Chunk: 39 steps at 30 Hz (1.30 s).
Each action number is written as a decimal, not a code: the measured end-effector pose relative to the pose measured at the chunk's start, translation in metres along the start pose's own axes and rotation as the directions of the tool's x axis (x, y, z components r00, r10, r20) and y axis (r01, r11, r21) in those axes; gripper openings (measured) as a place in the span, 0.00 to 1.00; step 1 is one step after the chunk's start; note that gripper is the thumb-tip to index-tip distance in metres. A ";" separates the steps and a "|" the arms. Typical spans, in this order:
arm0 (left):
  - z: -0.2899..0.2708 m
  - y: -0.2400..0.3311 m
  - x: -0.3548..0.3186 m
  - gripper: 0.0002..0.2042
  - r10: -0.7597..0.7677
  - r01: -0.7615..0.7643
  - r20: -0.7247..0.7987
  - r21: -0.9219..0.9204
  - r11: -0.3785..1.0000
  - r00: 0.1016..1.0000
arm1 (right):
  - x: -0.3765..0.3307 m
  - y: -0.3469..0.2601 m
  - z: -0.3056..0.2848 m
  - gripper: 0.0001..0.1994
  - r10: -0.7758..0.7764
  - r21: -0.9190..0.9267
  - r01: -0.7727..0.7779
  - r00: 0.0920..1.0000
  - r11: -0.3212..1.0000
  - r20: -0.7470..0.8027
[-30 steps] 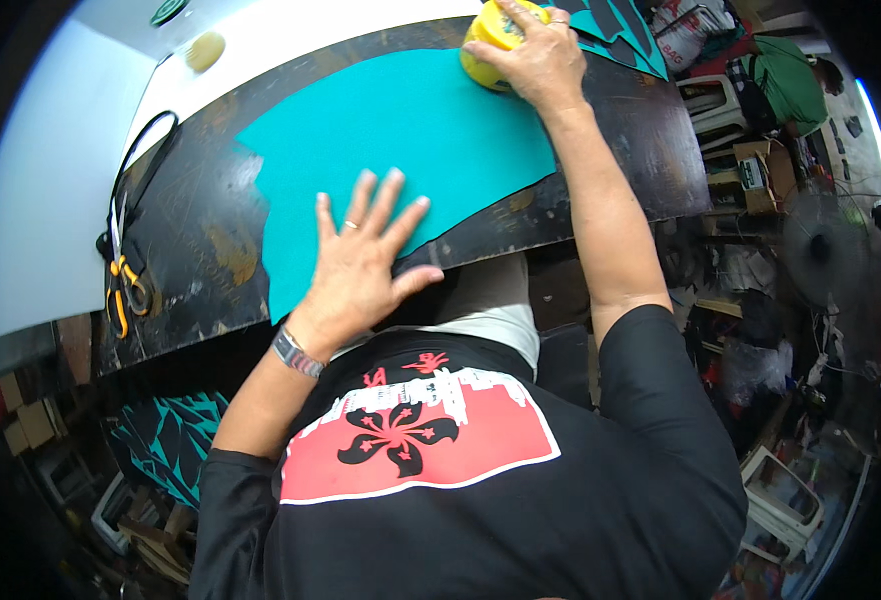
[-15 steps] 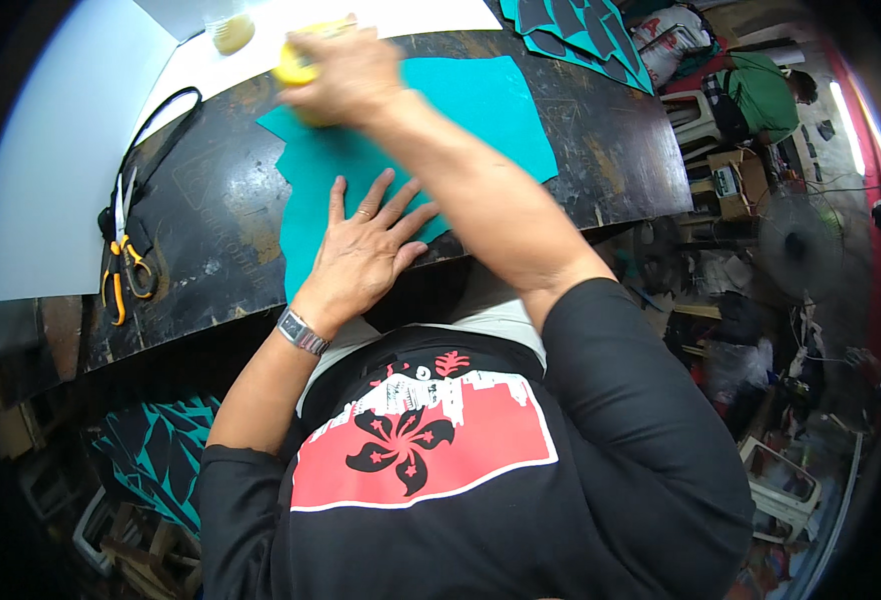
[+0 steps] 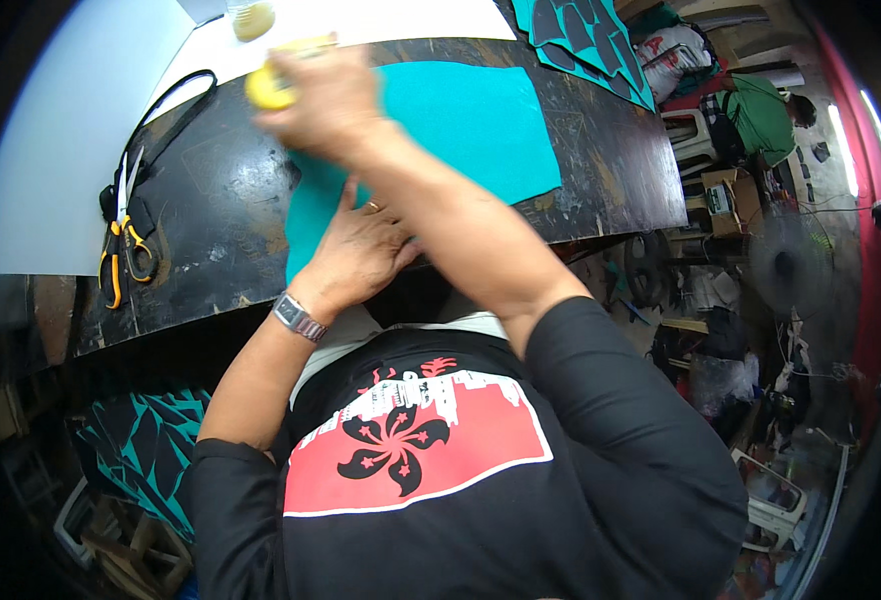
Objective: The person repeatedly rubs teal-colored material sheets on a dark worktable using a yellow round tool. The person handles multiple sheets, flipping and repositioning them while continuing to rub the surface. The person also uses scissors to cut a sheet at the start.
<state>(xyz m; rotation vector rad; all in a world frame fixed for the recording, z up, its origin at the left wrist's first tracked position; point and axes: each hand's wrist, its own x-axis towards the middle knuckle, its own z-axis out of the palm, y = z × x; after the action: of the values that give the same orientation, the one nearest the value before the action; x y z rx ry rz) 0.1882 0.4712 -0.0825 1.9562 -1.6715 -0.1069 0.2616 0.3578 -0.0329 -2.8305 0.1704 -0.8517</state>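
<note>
A person in a black T-shirt with a red-and-white print works at a dark, scuffed tabletop, where a turquoise, irregularly cut flat sheet lies at upper centre of the frame. The right hand, blurred, grips a yellow, rounded object over the sheet's left part, its fingers closed around it; whether the object touches the sheet cannot be told. The left hand, a metal-banded wristwatch below it, lies with palm down and fingers extended on the sheet's near edge, some fingertips hidden behind the right forearm. At left of the frame, scissors with orange-and-black handles lie with blades slightly parted, just beside a looped black strap. A clear container with pale yellow contents stands at the upper edge, while turquoise sheets bearing dark shapes lie at upper right, near the tabletop's far corner.
</note>
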 end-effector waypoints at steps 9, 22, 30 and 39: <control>-0.004 0.004 -0.011 0.23 -0.077 0.067 0.041 0.198 0.978 0.996 | -0.017 0.175 -0.058 0.36 0.300 -0.277 -0.291 0.954 0.916 -0.011; 0.002 -0.006 -0.010 0.24 0.035 -0.037 0.019 0.097 0.995 0.999 | -0.034 -0.041 0.002 0.38 -0.109 0.220 0.109 0.994 0.970 -0.008; -0.005 0.001 -0.009 0.24 -0.018 0.008 0.079 0.119 0.993 0.997 | -0.083 0.169 -0.109 0.34 0.281 -0.195 -0.276 0.960 0.941 -0.004; 0.007 -0.010 -0.015 0.26 -0.007 0.001 0.238 0.025 1.000 0.971 | -0.053 -0.013 -0.026 0.34 -0.122 0.109 0.127 0.991 0.986 -0.051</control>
<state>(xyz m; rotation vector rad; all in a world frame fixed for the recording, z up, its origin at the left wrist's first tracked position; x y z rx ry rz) 0.1913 0.4836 -0.0974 2.0312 -1.8271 -0.3364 0.2039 0.3756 -0.0369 -2.7420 -0.0485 -0.9197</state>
